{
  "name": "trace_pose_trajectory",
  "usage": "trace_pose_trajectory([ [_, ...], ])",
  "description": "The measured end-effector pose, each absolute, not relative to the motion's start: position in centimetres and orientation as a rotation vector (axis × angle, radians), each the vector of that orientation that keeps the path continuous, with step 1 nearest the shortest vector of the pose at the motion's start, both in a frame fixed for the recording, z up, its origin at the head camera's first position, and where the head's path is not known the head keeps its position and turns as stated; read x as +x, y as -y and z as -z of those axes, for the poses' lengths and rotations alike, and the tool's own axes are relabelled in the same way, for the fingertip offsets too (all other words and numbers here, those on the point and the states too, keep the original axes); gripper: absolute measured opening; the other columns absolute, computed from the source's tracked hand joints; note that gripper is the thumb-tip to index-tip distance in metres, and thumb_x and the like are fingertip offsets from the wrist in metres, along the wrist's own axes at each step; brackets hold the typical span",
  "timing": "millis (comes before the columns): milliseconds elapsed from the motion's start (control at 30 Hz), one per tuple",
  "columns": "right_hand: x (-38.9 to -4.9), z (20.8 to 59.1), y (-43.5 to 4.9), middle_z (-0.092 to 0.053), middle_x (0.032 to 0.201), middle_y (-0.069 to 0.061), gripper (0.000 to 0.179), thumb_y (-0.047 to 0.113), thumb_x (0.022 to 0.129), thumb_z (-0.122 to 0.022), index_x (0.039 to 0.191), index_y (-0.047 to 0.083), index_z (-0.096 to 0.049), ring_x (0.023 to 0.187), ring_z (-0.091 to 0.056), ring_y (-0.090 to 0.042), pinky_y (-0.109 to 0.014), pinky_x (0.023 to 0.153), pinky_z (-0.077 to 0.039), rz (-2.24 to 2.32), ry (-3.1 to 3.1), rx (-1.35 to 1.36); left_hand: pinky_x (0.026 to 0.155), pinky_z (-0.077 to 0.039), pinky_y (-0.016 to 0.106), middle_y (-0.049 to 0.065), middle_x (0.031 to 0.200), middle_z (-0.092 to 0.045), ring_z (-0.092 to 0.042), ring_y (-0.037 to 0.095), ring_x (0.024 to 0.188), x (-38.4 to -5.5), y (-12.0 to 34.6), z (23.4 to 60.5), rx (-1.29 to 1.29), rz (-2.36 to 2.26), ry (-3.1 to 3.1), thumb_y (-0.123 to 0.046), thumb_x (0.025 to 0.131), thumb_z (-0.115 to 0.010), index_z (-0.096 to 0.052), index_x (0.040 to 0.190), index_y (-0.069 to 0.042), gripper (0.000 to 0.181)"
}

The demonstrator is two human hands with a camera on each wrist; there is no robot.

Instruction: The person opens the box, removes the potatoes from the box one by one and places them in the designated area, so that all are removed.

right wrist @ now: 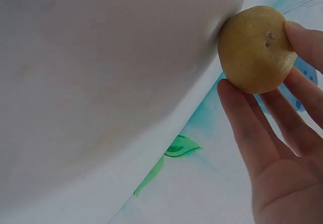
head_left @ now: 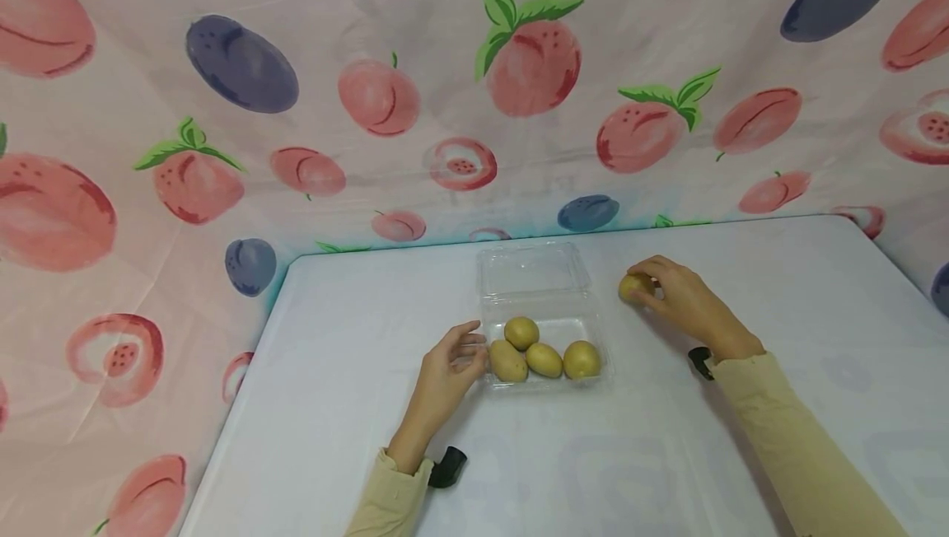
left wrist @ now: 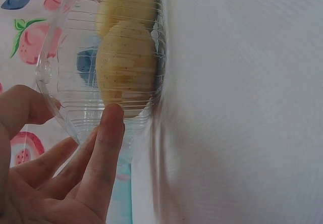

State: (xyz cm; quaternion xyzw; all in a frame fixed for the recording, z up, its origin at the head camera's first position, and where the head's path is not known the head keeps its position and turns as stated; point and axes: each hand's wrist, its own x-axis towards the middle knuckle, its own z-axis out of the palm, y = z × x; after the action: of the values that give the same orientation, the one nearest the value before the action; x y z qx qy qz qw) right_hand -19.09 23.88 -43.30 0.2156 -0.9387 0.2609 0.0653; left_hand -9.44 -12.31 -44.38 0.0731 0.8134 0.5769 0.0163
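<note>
In the head view a clear plastic clamshell box [head_left: 544,385] stands with its lid [head_left: 534,269] folded back. Inside lie several small yellow-brown potatoes [head_left: 544,361], in a row along the near side with one behind. My left hand [head_left: 447,362] is at the box's left side, relaxed fingertips against its ribbed wall, beside the leftmost potato [left wrist: 126,65]. To the right of the box, my right hand [head_left: 678,294] pinches another potato [right wrist: 257,50] between thumb and fingertips. That potato is close over the table, towards its far side.
A white cloth covers the table [head_left: 356,339]. Behind and left of it hangs a fruit-print curtain [head_left: 319,43], meeting the table's far edge. Dark wrist devices [head_left: 448,468] sit at both beige cuffs [head_left: 764,397].
</note>
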Motion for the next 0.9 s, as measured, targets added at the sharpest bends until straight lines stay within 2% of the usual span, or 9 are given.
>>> trace_pose_trajectory([
  [433,-19.08,42.88,-23.56,-0.061,0.116,-0.023,0.036,0.014,0.091,-0.072,0.118,-0.008,-0.062,0.101,-0.058,-0.033,-0.052,0.089,-0.051,-0.797,2.889,0.642,0.091,-0.057,0.03,0.018,0.123,-0.065,-0.065,0.028,0.111,-9.48,12.29,44.47,0.224,-1.796,-2.533,-0.011,0.096,-0.064,-0.053,0.138,-0.002,0.044],
  [900,-19.12,42.63,-23.54,-0.057,0.122,-0.029,0.035,0.01,0.091,-0.071,0.118,-0.011,-0.059,0.118,-0.051,-0.044,-0.059,0.103,-0.043,-0.755,2.897,0.682,0.091,-0.058,0.031,0.018,0.123,-0.065,-0.065,0.028,0.112,-9.38,12.15,44.15,0.208,-1.792,-2.525,-0.011,0.096,-0.065,-0.053,0.138,-0.002,0.044],
])
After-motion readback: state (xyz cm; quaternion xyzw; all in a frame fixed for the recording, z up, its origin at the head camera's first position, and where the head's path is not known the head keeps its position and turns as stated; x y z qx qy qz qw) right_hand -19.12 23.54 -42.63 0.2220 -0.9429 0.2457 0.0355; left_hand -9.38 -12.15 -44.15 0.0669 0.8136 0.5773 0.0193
